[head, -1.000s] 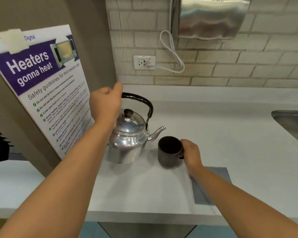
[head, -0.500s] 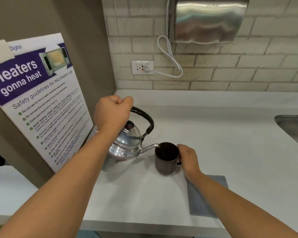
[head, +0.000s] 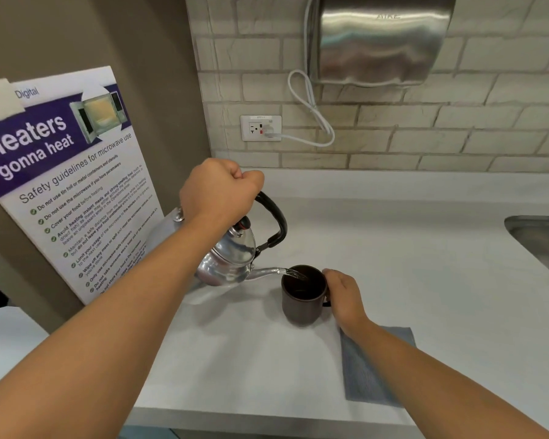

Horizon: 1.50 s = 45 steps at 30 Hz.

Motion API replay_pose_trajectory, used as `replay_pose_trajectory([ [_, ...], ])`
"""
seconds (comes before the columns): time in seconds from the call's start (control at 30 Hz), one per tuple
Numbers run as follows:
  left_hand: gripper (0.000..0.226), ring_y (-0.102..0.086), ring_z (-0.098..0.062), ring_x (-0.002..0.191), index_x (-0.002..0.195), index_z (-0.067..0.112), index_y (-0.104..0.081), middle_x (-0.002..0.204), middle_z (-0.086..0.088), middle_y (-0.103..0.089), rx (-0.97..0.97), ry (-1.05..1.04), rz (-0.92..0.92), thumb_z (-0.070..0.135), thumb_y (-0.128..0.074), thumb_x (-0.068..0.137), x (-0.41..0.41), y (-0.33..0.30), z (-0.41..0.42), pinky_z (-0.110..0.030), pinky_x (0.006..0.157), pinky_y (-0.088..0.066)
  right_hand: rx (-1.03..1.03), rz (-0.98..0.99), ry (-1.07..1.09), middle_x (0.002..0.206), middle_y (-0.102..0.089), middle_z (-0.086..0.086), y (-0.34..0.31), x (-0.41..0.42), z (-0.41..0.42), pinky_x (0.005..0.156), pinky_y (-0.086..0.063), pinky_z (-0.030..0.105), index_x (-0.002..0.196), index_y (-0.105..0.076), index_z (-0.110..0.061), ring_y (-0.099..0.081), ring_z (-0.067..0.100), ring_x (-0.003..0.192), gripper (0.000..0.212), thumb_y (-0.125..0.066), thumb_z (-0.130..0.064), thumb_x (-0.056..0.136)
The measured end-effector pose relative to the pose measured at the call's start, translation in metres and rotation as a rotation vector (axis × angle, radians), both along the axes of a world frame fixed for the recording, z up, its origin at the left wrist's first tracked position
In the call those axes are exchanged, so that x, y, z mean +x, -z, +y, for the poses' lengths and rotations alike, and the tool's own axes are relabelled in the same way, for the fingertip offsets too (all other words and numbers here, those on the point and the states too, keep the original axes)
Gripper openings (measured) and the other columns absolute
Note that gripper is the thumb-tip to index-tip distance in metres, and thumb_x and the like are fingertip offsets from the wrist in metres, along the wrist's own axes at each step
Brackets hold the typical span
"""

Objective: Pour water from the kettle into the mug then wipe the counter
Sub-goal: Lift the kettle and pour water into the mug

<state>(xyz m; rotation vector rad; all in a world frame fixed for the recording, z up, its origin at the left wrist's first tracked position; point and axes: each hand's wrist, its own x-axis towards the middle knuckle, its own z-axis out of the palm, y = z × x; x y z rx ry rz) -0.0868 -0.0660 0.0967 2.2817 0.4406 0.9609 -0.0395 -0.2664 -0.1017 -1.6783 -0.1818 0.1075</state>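
Steel-bright, the round metal kettle tips in the left hand's closed grip, streaming water into the dark brown mug steadied by the right hand, whose grip wraps its handle; just beside the mug the grey folded cloth lies unused, so the pale worktop is not yet wiped.

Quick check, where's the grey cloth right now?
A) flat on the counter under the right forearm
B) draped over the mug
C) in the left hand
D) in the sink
A: the cloth lies flat on the counter, partly beneath the right forearm, near the mug.
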Motion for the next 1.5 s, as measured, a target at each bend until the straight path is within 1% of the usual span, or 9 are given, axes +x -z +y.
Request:
replay_pose_trajectory([
  [0.2,0.030,-0.030,-0.019,0.045,0.044,0.014,-0.034,0.043,0.004,-0.030,0.094,0.017,0.028,0.025,-0.055,0.064,0.002,-0.008,-0.005,-0.023,0.046,-0.030,-0.011,0.013,0.014,0.061,-0.031,0.007,-0.001,0.000,0.001,0.059,-0.028,0.035,0.059,-0.035,-0.011,-0.029,0.019,0.062,0.030,-0.043,-0.011,0.089],
  [0.3,0.029,-0.034,-0.019,0.044,0.044,0.014,-0.040,0.042,0.003,-0.035,0.120,0.018,0.050,0.026,-0.056,0.065,0.003,-0.011,-0.007,-0.023,0.045,-0.032,-0.006,0.025,0.016,0.064,-0.030,0.008,-0.001,0.000,0.001,0.061,-0.029,0.036,0.060,-0.036,-0.011,-0.028,0.021,0.064,0.029,-0.042,-0.011,0.089],
  [0.4,0.028,-0.038,-0.018,0.044,0.045,0.012,-0.045,0.042,0.002,-0.040,0.137,0.026,0.070,0.027,-0.056,0.066,0.004,-0.014,-0.009,-0.022,0.046,-0.031,0.000,0.023,0.014,0.063,-0.030,0.007,-0.002,0.000,0.001,0.061,-0.027,0.036,0.060,-0.035,-0.011,-0.028,0.021,0.064,0.030,-0.043,-0.011,0.089],
  [0.67,0.028,-0.041,-0.020,0.045,0.046,0.013,-0.044,0.046,0.001,-0.046,0.214,0.040,0.095,0.029,-0.056,0.066,0.006,-0.020,-0.014,-0.023,0.045,-0.031,-0.008,0.017,0.007,0.064,-0.030,0.009,-0.001,-0.001,0.000,0.060,-0.027,0.037,0.059,-0.033,-0.008,-0.028,0.022,0.065,0.031,-0.042,-0.012,0.089],
  [0.73,0.028,-0.039,-0.019,0.044,0.046,0.013,-0.043,0.045,0.001,-0.043,0.231,0.042,0.093,0.029,-0.055,0.065,0.006,-0.021,-0.014,-0.023,0.045,-0.028,-0.005,0.016,0.009,0.065,-0.031,0.009,0.000,-0.001,0.000,0.060,-0.028,0.036,0.058,-0.032,-0.005,-0.028,0.021,0.065,0.032,-0.042,-0.012,0.089],
  [0.83,0.026,-0.035,-0.017,0.042,0.046,0.014,-0.043,0.042,0.004,-0.038,0.247,0.046,0.093,0.028,-0.054,0.065,0.008,-0.022,-0.015,-0.023,0.044,-0.026,-0.013,0.003,0.012,0.064,-0.030,0.009,-0.001,-0.002,0.001,0.060,-0.027,0.036,0.059,-0.035,-0.010,-0.028,0.021,0.064,0.031,-0.042,-0.011,0.089],
  [1.07,0.024,-0.035,-0.016,0.040,0.046,0.015,-0.043,0.041,0.004,-0.038,0.286,0.061,0.088,0.028,-0.051,0.064,0.010,-0.022,-0.017,-0.022,0.045,-0.028,-0.023,0.007,0.018,0.065,-0.032,0.008,-0.001,-0.001,0.001,0.061,-0.028,0.036,0.060,-0.037,-0.012,-0.029,0.022,0.065,0.030,-0.042,-0.011,0.090],
  [1.3,0.027,-0.033,-0.015,0.039,0.043,0.014,-0.040,0.040,0.005,-0.035,0.250,0.056,0.054,0.029,-0.051,0.062,0.013,-0.015,-0.014,-0.022,0.044,-0.026,-0.020,0.028,0.011,0.065,-0.031,0.009,-0.003,-0.002,0.001,0.059,-0.033,0.034,0.060,-0.036,-0.009,-0.029,0.022,0.065,0.030,-0.041,-0.009,0.089],
  [1.5,0.028,-0.029,-0.016,0.040,0.044,0.014,-0.036,0.040,0.005,-0.030,0.103,0.028,0.022,0.029,-0.053,0.061,0.009,-0.001,-0.007,-0.022,0.045,-0.029,-0.011,0.031,0.008,0.066,-0.031,0.010,-0.006,-0.004,0.001,0.057,-0.030,0.031,0.060,-0.037,-0.008,-0.029,0.022,0.066,0.030,-0.041,-0.008,0.090],
])
